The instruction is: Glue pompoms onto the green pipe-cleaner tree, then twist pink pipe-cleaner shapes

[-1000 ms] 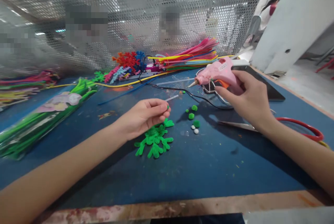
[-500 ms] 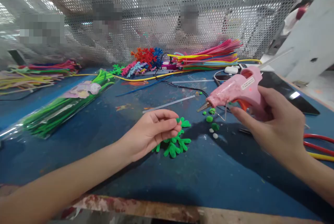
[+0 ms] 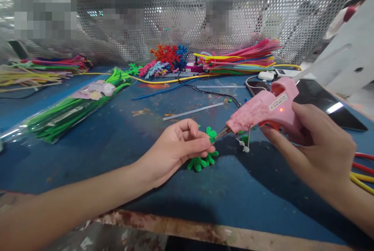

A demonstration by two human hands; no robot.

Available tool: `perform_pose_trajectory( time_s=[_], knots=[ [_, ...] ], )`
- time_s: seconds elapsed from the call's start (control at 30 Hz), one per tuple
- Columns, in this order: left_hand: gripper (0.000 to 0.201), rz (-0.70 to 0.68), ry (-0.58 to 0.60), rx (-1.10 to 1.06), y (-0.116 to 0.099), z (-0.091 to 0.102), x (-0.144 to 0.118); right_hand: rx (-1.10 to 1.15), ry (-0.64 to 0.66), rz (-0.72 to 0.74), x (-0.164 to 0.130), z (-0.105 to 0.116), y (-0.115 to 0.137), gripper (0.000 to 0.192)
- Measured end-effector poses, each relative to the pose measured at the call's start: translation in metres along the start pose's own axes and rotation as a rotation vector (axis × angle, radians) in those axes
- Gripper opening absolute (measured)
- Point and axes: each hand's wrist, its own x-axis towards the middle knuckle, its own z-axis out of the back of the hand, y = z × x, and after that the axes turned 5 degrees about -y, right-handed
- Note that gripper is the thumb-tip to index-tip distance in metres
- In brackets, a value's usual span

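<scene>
The right hand's [image 3: 318,145] grip was closed around a pink glue gun [image 3: 267,108], a small red light glowing on its side, its nozzle tip pointing left and almost touching what the left hand [image 3: 178,149] held. That left hand's grip was pinched shut, thumb against fingertips, on a tiny green pompom [image 3: 211,139], barely showing past the fingers. Right under the left hand, near the middle of the blue bench [image 3: 117,157], lay a green pipe-cleaner shape [image 3: 201,161] with branching ends, partly hidden by the hand. A thin wire stand hung down from the gun, and a few green and white pompoms [image 3: 244,142] sat on the bench just below it. A clear glue stick [image 3: 193,111] lay farther back. Toward the left edge rested a bag of green pipe cleaners [image 3: 67,112]; along the far edge were stacks of coloured pipe cleaners [image 3: 239,62] and finished coloured shapes [image 3: 165,58]. A dark tablet [image 3: 330,106] lay toward the right edge, behind the gun.
</scene>
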Motion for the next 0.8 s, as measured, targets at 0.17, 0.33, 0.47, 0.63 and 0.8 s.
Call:
perform_pose_trajectory(
  time_s=[0.17,0.33,0.47,0.63,0.8],
  knots=[
    [0.034,-0.001,0.002,0.021,0.0020,-0.0001,-0.0001,0.008,-0.013,0.007,0.0000,0.0013,0.0017,0.033],
    [0.035,-0.005,0.005,0.014,0.0019,0.0000,0.0002,-0.009,-0.005,0.011,0.0009,0.0017,0.0024,0.031],
    [0.034,-0.007,0.015,0.014,0.0022,0.0003,-0.0002,-0.008,-0.005,0.003,0.0008,0.0015,0.0021,0.031],
    [0.034,-0.006,0.031,0.012,0.0023,0.0009,-0.0009,0.000,-0.011,0.017,0.0013,0.0010,0.0028,0.031],
    [0.035,-0.007,0.037,0.015,0.0023,0.0001,-0.0003,0.009,-0.020,0.027,0.0007,0.0013,0.0030,0.030]
  ],
)
